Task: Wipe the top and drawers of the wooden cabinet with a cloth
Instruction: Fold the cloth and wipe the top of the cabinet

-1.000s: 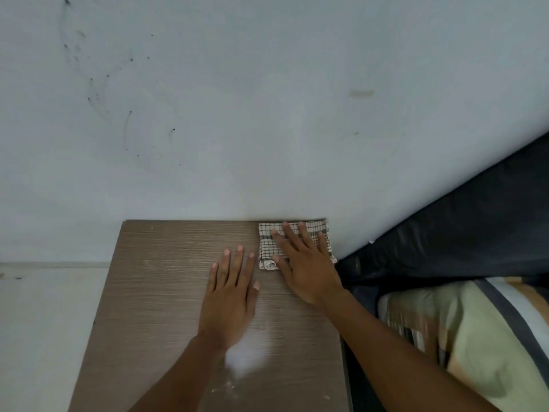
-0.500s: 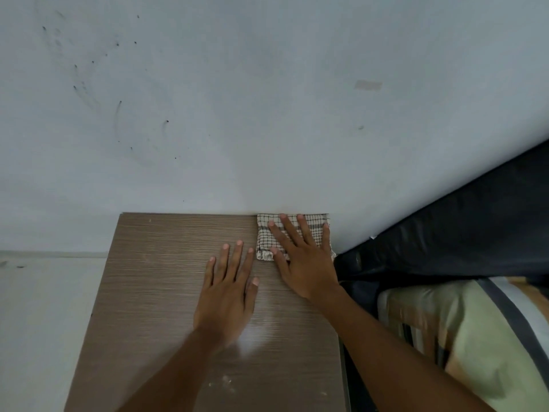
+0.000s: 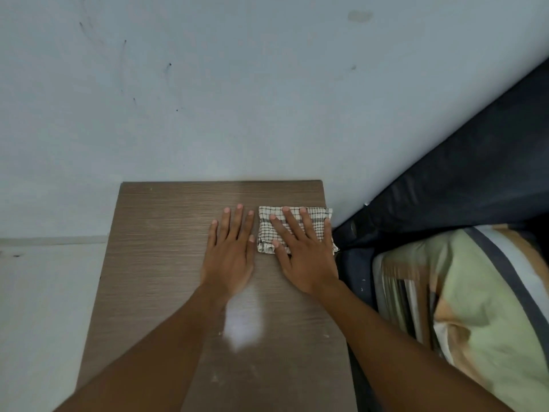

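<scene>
While flattened under right hand (image 3: 306, 257), cloth (image 3: 267, 230)

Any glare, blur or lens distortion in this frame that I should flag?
Head view: a bright glare patch on the cabinet top near the left wrist; the striped bedding at right is motion-smeared; the dark headboard edge bows from wide-angle distortion; the left hand, right hand and checked cloth are fairly sharp.

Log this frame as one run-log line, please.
right hand flat on cloth | left hand bracing cabinet top | drawers unseen
</scene>
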